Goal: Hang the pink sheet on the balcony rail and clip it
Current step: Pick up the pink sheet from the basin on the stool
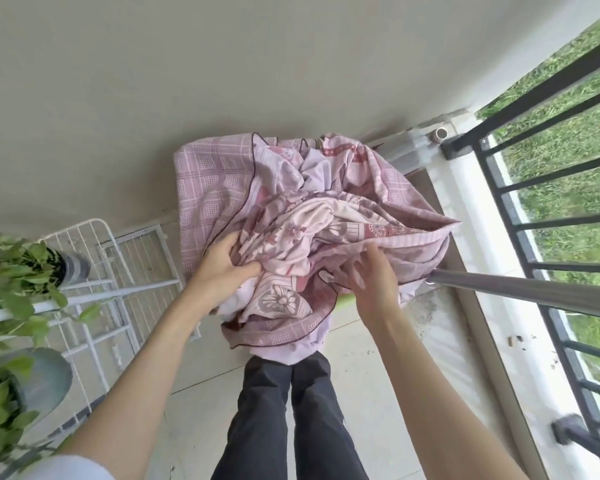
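The pink sheet [291,216], patterned with checks and flowers, lies bunched in a big heap in front of me, and whatever it rests on is hidden under the cloth. My left hand [222,268] grips a fold on the heap's left side, thumb pressed into the cloth. At the heap's right front, my right hand [371,278] has its fingers spread and reaches into the folds. The black balcony rail [534,209] with its bars runs along the right side. A grey metal pole [520,289] slants out from under the sheet's right edge. No clips show.
A white wire drying rack [118,271] stands at the left by the wall. Potted green plants [14,278] fill the far left. My dark trouser legs [291,410] are below the heap on the tiled floor. Grass lies beyond the rail.
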`<state>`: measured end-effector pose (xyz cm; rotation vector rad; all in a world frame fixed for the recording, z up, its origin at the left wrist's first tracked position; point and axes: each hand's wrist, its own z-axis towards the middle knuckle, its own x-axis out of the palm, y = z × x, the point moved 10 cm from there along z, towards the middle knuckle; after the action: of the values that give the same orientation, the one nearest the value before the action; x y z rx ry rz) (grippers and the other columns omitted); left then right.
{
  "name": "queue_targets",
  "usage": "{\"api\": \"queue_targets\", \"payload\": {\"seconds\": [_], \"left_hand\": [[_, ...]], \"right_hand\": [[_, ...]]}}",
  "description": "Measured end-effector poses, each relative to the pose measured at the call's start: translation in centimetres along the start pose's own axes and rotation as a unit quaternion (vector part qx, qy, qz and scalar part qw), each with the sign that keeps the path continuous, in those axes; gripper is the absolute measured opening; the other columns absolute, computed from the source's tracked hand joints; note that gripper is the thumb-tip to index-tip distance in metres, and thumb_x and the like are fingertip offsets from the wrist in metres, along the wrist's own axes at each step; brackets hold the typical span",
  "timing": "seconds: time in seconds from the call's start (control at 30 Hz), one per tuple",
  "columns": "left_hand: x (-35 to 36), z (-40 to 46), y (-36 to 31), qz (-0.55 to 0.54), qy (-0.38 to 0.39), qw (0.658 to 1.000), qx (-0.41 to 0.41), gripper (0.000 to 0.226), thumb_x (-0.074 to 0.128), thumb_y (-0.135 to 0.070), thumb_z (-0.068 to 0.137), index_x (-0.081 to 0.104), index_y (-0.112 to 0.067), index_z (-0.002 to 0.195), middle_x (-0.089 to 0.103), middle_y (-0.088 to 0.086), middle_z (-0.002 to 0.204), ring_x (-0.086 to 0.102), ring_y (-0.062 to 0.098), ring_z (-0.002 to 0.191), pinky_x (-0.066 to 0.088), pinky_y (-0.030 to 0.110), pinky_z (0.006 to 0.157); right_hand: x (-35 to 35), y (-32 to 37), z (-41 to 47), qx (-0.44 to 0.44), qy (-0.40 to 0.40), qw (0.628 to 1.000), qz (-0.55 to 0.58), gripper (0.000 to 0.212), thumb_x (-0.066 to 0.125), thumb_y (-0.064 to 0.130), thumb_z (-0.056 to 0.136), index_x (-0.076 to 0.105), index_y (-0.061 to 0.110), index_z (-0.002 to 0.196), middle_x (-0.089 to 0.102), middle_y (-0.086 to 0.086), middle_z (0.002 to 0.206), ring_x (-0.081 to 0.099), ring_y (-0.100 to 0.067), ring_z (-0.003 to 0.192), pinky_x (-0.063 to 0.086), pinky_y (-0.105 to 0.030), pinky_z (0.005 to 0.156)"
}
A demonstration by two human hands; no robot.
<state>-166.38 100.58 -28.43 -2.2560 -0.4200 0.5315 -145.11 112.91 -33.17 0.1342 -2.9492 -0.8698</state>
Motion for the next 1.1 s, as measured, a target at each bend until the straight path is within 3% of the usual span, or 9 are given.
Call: {"api": "queue_targets", "payload": {"seconds": [0.1, 0.23, 0.33, 0.53, 0.73, 0.77, 0.83, 0.97, 1.1], "left_hand": [[0.4, -0.2, -0.4, 0.005, 0.008, 1.000, 0.012, 0.039, 0.065, 0.002, 0.075, 0.056, -0.020, 0.106, 0.065, -0.010, 0.095, 0.059, 0.003, 0.086, 0.045, 0.021, 0.080], [0.0, -0.1, 1.8, -0.006, -0.012, 1.000, -0.016, 0.042, 0.065, 0.002, 0.078, 0.054, -0.019, 0.112, 0.063, -0.012, 0.098, 0.060, 0.008, 0.093, 0.046, 0.024, 0.083], [0.1, -0.3, 3.9, 0.001, -0.014, 0.999, -0.038, 0.050, 0.068, -0.002, 0.078, 0.050, -0.019, 0.121, 0.062, -0.004, 0.111, 0.059, 0.013, 0.104, 0.045, 0.032, 0.095], [0.3, -1.0, 5.4, -0.005, 0.001, 0.997, -0.075, 0.055, 0.070, -0.005, 0.075, 0.049, -0.026, 0.121, 0.061, -0.004, 0.116, 0.059, 0.015, 0.108, 0.046, 0.038, 0.097], [0.6, -0.9, 5.1, 0.015, 0.063, 0.992, -0.105, 0.074, 0.077, -0.020, 0.072, 0.038, -0.024, 0.135, 0.057, -0.006, 0.123, 0.056, 0.014, 0.112, 0.042, 0.042, 0.101], [0.9, -1.0, 5.1, 0.011, 0.076, 0.991, -0.108, 0.079, 0.079, -0.025, 0.069, 0.037, -0.025, 0.136, 0.057, -0.007, 0.124, 0.055, 0.013, 0.113, 0.042, 0.042, 0.102], [1.4, -1.3, 5.1, -0.010, 0.081, 0.991, -0.110, 0.078, 0.078, -0.031, 0.068, 0.038, -0.025, 0.135, 0.058, -0.009, 0.121, 0.055, 0.011, 0.113, 0.041, 0.038, 0.102], [1.9, -1.7, 4.7, -0.036, 0.039, 0.992, -0.112, 0.070, 0.072, -0.037, 0.072, 0.041, -0.022, 0.133, 0.058, -0.009, 0.119, 0.056, 0.011, 0.109, 0.046, 0.025, 0.083], [1.9, -1.8, 4.5, -0.044, 0.009, 0.992, -0.121, 0.071, 0.070, -0.031, 0.078, 0.034, -0.018, 0.138, 0.049, -0.011, 0.108, 0.049, 0.007, 0.098, 0.039, 0.021, 0.080]], "right_hand": [[-3.2, -3.3, 0.0, 0.034, -0.080, 0.986, -0.139, 0.049, 0.056, 0.034, 0.090, 0.047, 0.016, 0.134, 0.050, 0.001, 0.131, 0.048, -0.016, 0.117, 0.037, -0.033, 0.097], [-4.5, -9.6, 0.5, 0.135, -0.071, 0.967, -0.205, 0.053, 0.060, 0.035, 0.088, 0.049, 0.005, 0.130, 0.052, -0.008, 0.131, 0.049, -0.024, 0.111, 0.040, -0.037, 0.094], [-3.4, -13.0, 0.7, 0.220, -0.042, 0.966, -0.132, 0.052, 0.066, 0.033, 0.084, 0.052, 0.006, 0.126, 0.053, -0.009, 0.118, 0.050, -0.027, 0.109, 0.048, -0.038, 0.075], [-0.9, -13.7, 1.3, 0.221, 0.008, 0.969, -0.113, 0.014, 0.056, -0.007, 0.084, 0.052, 0.006, 0.084, 0.053, -0.004, 0.052, 0.052, -0.010, 0.044, 0.041, -0.020, 0.041], [-1.3, -10.1, -0.2, 0.127, -0.002, 0.981, -0.143, 0.015, 0.051, -0.004, 0.075, 0.051, 0.004, 0.063, 0.047, -0.004, 0.056, 0.042, -0.014, 0.052, 0.036, -0.030, 0.056], [-1.0, -9.8, -0.9, 0.120, 0.020, 0.987, -0.103, 0.003, 0.052, -0.001, 0.070, 0.052, -0.002, 0.067, 0.046, -0.005, 0.060, 0.041, -0.014, 0.054, 0.034, -0.029, 0.055], [-0.2, -9.5, -2.3, 0.139, 0.078, 0.987, 0.002, 0.024, 0.049, 0.003, 0.065, 0.054, -0.015, 0.080, 0.046, -0.007, 0.073, 0.044, -0.019, 0.064, 0.035, -0.031, 0.060], [1.3, -9.1, -3.6, 0.169, 0.136, 0.969, 0.122, 0.037, 0.032, -0.002, 0.081, 0.057, -0.009, 0.107, 0.059, -0.020, 0.105, 0.056, -0.029, 0.102, 0.041, -0.038, 0.102], [2.6, -8.8, -3.2, 0.153, 0.118, 0.972, 0.131, 0.027, 0.033, 0.006, 0.091, 0.055, -0.007, 0.102, 0.055, -0.021, 0.111, 0.052, -0.031, 0.110, 0.034, -0.042, 0.110]]}}
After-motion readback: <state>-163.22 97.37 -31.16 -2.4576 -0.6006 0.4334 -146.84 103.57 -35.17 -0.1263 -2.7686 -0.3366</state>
